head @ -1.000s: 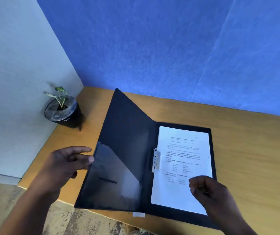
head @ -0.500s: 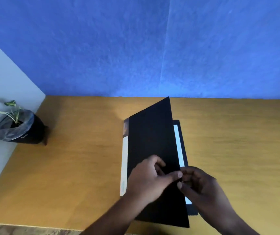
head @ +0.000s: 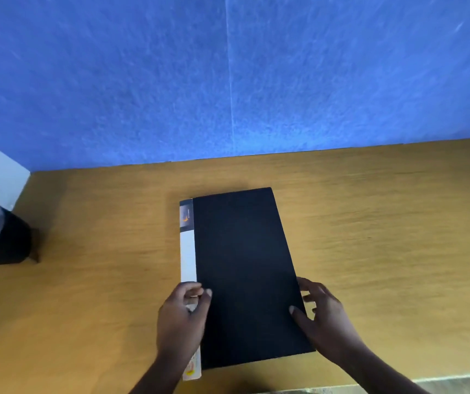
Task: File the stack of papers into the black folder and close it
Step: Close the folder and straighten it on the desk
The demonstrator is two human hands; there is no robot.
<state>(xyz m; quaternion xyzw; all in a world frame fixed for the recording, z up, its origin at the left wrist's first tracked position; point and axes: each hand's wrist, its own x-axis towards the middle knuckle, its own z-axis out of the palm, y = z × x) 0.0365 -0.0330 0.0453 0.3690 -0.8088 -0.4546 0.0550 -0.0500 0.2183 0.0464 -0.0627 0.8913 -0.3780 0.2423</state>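
The black folder point(head: 245, 268) lies flat and closed in the middle of the wooden desk point(head: 384, 237), with a white strip along its spine on the left. No paper shows; the sheets are hidden under the cover. My left hand point(head: 184, 317) rests on the folder's left edge near the front, thumb on the black cover and fingers over the white spine. My right hand point(head: 322, 317) touches the right edge, thumb on the cover and fingers spread beside it.
A black plant pot point(head: 0, 237) stands at the desk's far left by the white wall. A blue wall point(head: 228, 81) runs behind the desk. The desk's front edge point(head: 370, 383) is just below my wrists.
The folder's front cover, raised half a second ago, now lies flat and shut. My hands have moved apart from the cover's middle to its left and right edges.
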